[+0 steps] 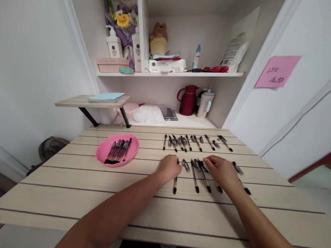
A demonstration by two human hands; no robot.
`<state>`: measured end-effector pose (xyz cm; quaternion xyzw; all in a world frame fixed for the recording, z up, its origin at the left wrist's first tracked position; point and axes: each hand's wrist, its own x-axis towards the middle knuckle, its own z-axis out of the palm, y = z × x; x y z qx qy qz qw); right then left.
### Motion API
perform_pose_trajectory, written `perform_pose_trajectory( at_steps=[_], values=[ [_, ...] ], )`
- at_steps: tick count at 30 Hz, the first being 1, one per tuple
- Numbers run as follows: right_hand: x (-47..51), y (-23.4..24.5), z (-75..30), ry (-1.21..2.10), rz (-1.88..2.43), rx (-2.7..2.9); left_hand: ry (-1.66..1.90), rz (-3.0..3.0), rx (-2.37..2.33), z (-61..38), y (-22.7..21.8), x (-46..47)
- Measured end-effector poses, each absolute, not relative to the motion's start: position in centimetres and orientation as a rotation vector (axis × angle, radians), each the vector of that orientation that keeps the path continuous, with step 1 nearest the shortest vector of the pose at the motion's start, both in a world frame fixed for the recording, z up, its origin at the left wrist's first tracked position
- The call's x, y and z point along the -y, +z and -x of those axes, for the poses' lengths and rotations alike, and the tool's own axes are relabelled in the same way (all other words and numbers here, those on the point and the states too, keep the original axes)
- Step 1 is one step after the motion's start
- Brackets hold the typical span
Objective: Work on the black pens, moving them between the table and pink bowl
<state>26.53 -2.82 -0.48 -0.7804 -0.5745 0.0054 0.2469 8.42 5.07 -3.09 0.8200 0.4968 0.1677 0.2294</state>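
Observation:
My left hand (170, 166) is closed at the upper end of a clear-barrelled pen (175, 183), which lies on the wood-plank table (101, 201). Just right of it is a loose pen cap (186, 165). My right hand (222, 173) has its fingers pinched together above the near row of pens; what they hold, if anything, is hidden. Uncapped pens (195, 178) lie left of that hand, and one pen (219, 189) runs under it. Another pen (245, 186) and a cap (238, 168) are on its right.
Behind my hands stretches a second row of pens and caps (181, 142). A pink dish (101, 156) holding several pens stands at left. Farther back are a small raised shelf (73, 101), a red jug (187, 100) and a pale cup (205, 104).

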Motion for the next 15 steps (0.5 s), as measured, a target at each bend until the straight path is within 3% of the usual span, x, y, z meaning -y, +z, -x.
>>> perform_pose_trajectory(
  at_steps=[15],
  values=[
    [7.8, -2.1, -37.0, -0.203, 2.465, 1.380, 0.480, -2.209, -1.418, -9.5, -2.8, -4.6]
  ],
)
